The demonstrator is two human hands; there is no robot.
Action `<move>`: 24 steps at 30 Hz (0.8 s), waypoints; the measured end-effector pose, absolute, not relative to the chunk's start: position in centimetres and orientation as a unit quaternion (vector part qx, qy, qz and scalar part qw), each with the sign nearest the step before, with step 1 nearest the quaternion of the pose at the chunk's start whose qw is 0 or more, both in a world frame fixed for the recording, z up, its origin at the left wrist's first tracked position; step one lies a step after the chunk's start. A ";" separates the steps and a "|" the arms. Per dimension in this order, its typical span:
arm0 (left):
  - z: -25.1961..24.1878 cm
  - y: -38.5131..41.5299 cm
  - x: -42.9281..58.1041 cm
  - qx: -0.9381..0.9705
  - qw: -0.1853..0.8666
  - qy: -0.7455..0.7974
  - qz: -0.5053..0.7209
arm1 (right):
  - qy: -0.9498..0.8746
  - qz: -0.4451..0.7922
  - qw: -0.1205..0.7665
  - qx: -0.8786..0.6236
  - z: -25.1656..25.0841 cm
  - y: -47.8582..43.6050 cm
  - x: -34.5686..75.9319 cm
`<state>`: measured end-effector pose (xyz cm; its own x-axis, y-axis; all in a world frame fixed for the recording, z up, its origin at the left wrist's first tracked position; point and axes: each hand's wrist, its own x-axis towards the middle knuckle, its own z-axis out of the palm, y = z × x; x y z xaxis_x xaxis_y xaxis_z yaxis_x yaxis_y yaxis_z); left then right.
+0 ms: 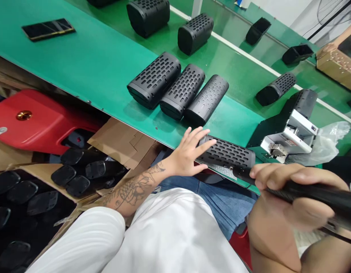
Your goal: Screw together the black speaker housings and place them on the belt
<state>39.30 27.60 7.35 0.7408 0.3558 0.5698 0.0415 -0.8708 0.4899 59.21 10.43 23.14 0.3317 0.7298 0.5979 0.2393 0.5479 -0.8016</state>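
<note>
My left hand (189, 153) lies with fingers spread on one end of a black perforated speaker shell (229, 153) resting at the near edge of the green bench (87, 64). My right hand (292, 197) is wrapped round a black electric screwdriver (320, 195), whose tip (238, 172) points at the shell's near side. Three more perforated shells (178, 89) lie side by side further up the bench.
Other black shells (195, 32) and open housings (297, 53) sit on the belt beyond. A white and black fixture (292, 131) stands to the right. Cardboard boxes of black end caps (64, 176) and a red stool (36, 119) are below left. Another person's hand (330, 47) touches a cardboard box at far right.
</note>
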 end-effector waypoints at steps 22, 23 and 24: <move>4.0 32.4 40.5 0.874 0.303 0.010 0.379 | -0.625 0.288 0.629 -0.362 20.4 13.5 61.0; 3.9 32.4 40.5 0.875 0.297 0.010 0.381 | -0.623 0.287 0.628 -0.368 20.4 13.5 60.7; 3.9 32.4 40.5 0.877 0.290 0.010 0.384 | -0.620 0.285 0.628 -0.374 20.4 13.5 60.5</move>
